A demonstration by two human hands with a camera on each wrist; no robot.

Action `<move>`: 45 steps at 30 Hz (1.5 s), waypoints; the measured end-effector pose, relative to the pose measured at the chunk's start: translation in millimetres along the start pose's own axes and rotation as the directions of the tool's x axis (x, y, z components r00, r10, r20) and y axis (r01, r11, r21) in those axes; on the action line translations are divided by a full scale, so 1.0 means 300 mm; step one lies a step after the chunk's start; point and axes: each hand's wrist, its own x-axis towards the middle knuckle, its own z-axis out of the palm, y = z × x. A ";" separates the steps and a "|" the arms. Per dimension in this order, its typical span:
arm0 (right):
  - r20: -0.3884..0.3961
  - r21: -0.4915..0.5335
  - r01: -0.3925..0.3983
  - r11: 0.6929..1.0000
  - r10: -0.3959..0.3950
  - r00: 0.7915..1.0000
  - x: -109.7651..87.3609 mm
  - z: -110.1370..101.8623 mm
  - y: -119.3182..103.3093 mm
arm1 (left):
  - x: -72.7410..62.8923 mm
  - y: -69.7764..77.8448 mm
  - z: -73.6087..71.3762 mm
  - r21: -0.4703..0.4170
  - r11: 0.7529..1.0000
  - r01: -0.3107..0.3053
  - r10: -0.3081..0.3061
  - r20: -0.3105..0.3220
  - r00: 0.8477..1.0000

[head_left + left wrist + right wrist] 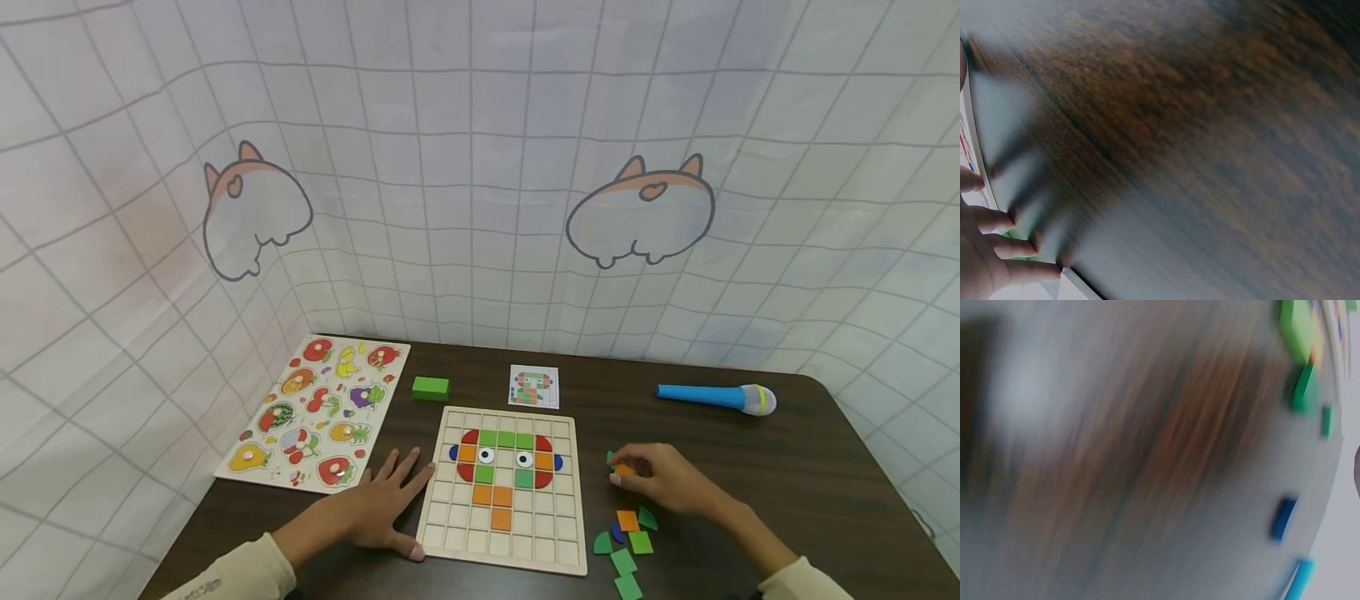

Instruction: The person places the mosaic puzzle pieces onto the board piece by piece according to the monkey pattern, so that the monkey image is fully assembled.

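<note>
My left hand (378, 508) rests with spread fingers on the table, its fingertips and thumb right at the left edge of a wooden grid board (450, 537). In the left wrist view, those fingers (1019, 272) point toward a pale edge. On the board, coloured tiles and two round eye pieces form a face. Right of the board, my right hand (667, 479) bends its thumb and index finger around an orange piece (624, 470), with a green piece (610, 457) by the fingertips; I cannot tell whether it grips either. The right wrist view is blurred, showing little of this hand.
Loose tiles, including an orange square (627, 521) and a lime square (641, 542), lie near the right forearm. A pattern card (534, 386) and a green block (431, 388) sit behind the board. A fruit puzzle (330, 425) lies left; a toy microphone (705, 397) lies back right.
</note>
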 end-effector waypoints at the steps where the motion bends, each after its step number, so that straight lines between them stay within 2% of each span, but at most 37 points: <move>1: 0.004 0.028 0.015 0.999 -0.015 1.000 0.005 0.010 -0.017 | 0.000 0.001 0.000 0.001 1.000 0.001 -0.001 0.000 1.000; 5: 0.032 0.126 0.051 0.991 -0.056 0.998 0.027 0.061 -0.080 | 0.003 0.000 0.000 0.006 1.000 0.007 -0.007 0.000 1.000; 10: 0.073 0.232 0.026 0.972 -0.044 0.996 0.054 0.130 -0.152 | 0.005 -0.002 0.002 0.003 1.000 0.014 -0.014 0.000 1.000; 16: 0.107 0.279 -0.004 0.960 -0.027 0.994 0.075 0.212 -0.237 | 0.009 -0.004 0.003 0.002 1.000 0.024 -0.024 0.004 1.000; 23: 0.211 0.335 -0.068 0.940 -0.004 0.978 0.087 0.297 -0.327 | 0.014 -0.005 0.001 0.012 1.000 0.019 -0.019 0.002 1.000; 26: 0.215 0.312 -0.071 0.947 0.003 0.977 0.089 0.332 -0.353 | 0.010 -0.003 0.000 0.004 1.000 0.017 -0.017 0.003 1.000; 31: 0.170 0.225 -0.075 0.972 0.037 0.985 0.089 0.372 -0.377 | 0.003 -0.002 0.002 -0.005 1.000 0.015 -0.015 0.004 1.000; 42: 0.095 0.070 -0.087 0.994 0.080 0.992 0.094 0.400 -0.409 | 0.009 -0.011 0.006 -0.001 1.000 -0.001 0.001 0.000 1.000; 45: 0.080 0.043 -0.073 0.996 0.070 0.994 0.094 0.400 -0.410 | 0.008 -0.012 0.009 -0.002 1.000 -0.006 0.006 -0.004 1.000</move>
